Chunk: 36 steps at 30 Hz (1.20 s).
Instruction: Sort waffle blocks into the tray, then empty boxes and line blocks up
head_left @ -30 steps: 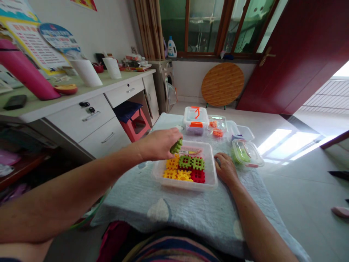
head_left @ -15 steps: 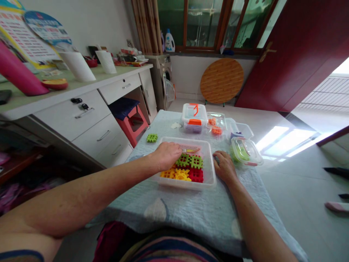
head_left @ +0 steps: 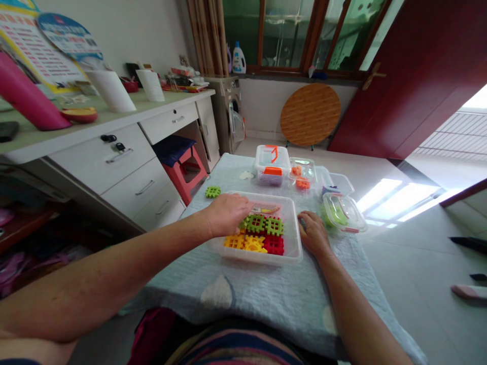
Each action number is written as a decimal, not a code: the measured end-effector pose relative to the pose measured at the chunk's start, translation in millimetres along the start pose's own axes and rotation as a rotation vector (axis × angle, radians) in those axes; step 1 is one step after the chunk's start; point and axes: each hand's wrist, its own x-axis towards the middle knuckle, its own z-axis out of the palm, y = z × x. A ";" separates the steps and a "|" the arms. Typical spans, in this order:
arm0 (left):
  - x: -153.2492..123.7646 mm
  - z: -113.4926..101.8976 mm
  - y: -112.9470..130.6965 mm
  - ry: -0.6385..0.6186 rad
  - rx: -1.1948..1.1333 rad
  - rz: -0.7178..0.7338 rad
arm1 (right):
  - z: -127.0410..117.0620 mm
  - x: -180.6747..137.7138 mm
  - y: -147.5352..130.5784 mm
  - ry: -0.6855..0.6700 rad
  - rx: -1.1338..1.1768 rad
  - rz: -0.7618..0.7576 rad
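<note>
A clear plastic box (head_left: 292,238) stands on the cloth in front of me. Inside it lie green interlocking blocks (head_left: 274,226), yellow blocks (head_left: 254,244) and a red block (head_left: 274,245), with a printed label towards the far side. My left hand (head_left: 230,214) is over the box's left part, palm down, fingers stretched out and holding nothing I can see. It partly covers the green blocks nearest it. My right hand (head_left: 315,233) rests on the cloth just right of the box, fingers loosely bent and apart. One green block (head_left: 212,191) lies outside, beyond the box's left corner.
Behind the box stand a lidded box with orange clips (head_left: 272,165) and an open clear container with orange blocks (head_left: 303,183). A container of green pieces (head_left: 338,215) lies right of my right hand. A white desk (head_left: 125,157) and a red stool (head_left: 186,175) are left.
My left hand has shifted slightly left and its fingers have straightened, showing more of the green blocks. My right hand stays in place.
</note>
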 end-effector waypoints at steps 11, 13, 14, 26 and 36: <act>36.6 -8.8 50.3 0.022 -0.126 0.234 | 0.9 -0.1 0.0 0.006 -0.014 0.010; 44.9 -6.9 57.1 -0.015 -0.100 0.238 | 2.2 0.1 2.3 0.011 -0.007 0.006; 47.6 -5.3 59.2 -0.034 -0.096 0.240 | 2.5 0.2 3.0 0.014 -0.002 0.002; 45.7 -8.4 47.9 -0.148 -0.213 0.283 | -3.2 0.4 -4.6 -0.009 0.009 0.031; 21.3 -11.9 39.4 -0.209 -0.245 0.219 | -2.6 0.9 -4.0 -0.013 -0.001 0.028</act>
